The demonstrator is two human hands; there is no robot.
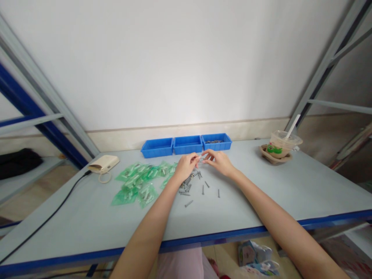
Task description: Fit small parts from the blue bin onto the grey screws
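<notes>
My left hand is closed in a pinch on a small whitish piece, perhaps a plastic wall plug, partly hidden by the fingers. Fingertip to fingertip with it, my right hand pinches a thin grey screw. Both hands are just above the table, in front of the blue bins. Under and beside my left forearm lies a pile of grey screws, with several loose ones spread to the right. Left of the pile are several green plastic bags with white and metal pieces inside.
Three blue bins line the wall; the right one contains small metal parts. A drink cup with a straw sits in a cardboard holder at right. At left, a cream device is joined to a black cable. Metal posts flank the table.
</notes>
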